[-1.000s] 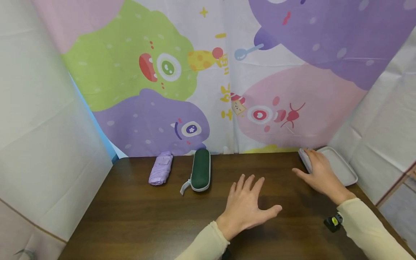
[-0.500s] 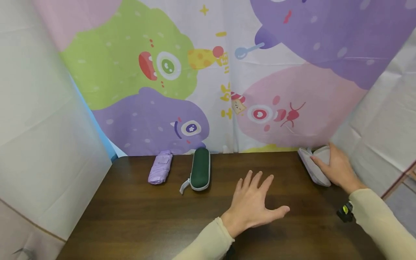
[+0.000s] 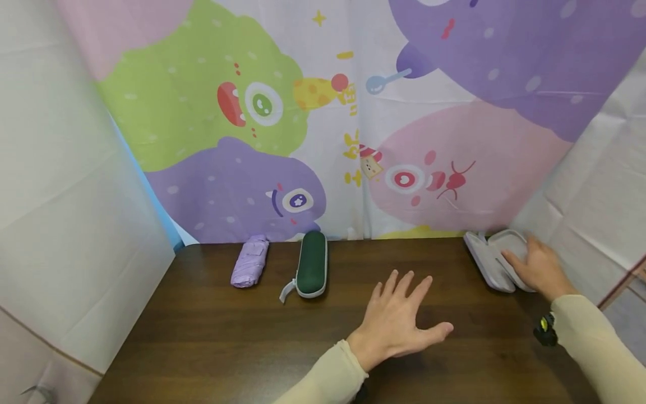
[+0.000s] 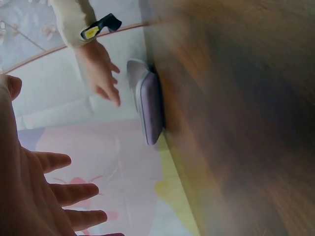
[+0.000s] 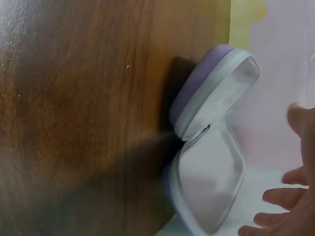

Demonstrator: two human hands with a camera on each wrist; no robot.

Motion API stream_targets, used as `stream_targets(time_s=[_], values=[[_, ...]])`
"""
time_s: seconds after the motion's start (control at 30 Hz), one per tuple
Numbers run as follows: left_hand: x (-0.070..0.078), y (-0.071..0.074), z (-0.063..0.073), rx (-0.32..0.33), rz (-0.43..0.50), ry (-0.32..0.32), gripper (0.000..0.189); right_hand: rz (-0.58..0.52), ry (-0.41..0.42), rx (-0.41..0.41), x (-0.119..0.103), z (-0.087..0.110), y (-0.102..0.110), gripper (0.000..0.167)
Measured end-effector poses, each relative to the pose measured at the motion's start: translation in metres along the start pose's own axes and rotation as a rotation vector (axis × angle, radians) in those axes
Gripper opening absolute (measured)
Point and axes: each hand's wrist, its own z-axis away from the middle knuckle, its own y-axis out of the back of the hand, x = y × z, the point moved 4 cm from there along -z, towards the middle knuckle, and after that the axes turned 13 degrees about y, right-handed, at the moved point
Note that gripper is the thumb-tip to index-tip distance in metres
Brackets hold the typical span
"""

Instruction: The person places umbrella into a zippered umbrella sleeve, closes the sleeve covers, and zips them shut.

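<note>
A pale purple zip case (image 3: 484,261) with a whitish lining lies unfolded at the table's back right. In the right wrist view both halves of the case (image 5: 211,172) show their bare insides, joined at a hinge. My right hand (image 3: 542,270) hovers at the right half, overlapping it in the head view. From the left wrist, a gap shows between that hand (image 4: 101,71) and the case (image 4: 151,105). My left hand (image 3: 396,320) is held over the table's middle right, fingers spread, holding nothing.
A dark green zip case (image 3: 313,264) with a light pull tab and a folded lilac umbrella (image 3: 249,262) lie at the back left of the brown table (image 3: 227,342). A cartoon-printed cloth (image 3: 348,213) hangs behind, and white sheets (image 3: 86,185) enclose the sides.
My right hand has gone from the case's left half to its right side. The right half tilted up, then came down flatter. My left hand has drifted slightly right.
</note>
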Motion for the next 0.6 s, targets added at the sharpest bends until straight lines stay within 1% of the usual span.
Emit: stream_targets(time_s=[0.1, 0.2, 0.3, 0.47, 0.6], values=[[0.000, -0.002, 0.000, -0.012, 0.011, 0.010, 0.086, 0.032, 0.013, 0.021, 0.005, 0.003, -0.001, 0.062], [0.001, -0.003, 0.000, -0.014, -0.001, 0.010, 0.086, 0.036, 0.000, 0.026, 0.009, 0.007, 0.001, 0.051], [0.001, -0.005, 0.000, -0.019, -0.009, 0.010, 0.085, 0.038, -0.020, -0.007, 0.013, 0.010, 0.000, 0.047], [0.001, -0.006, 0.000, -0.021, -0.002, 0.005, 0.085, 0.047, -0.011, -0.015, 0.019, 0.012, -0.003, 0.041], [-0.002, -0.006, -0.002, -0.015, 0.011, 0.017, 0.086, 0.065, 0.008, -0.036, 0.021, 0.012, -0.003, 0.046]])
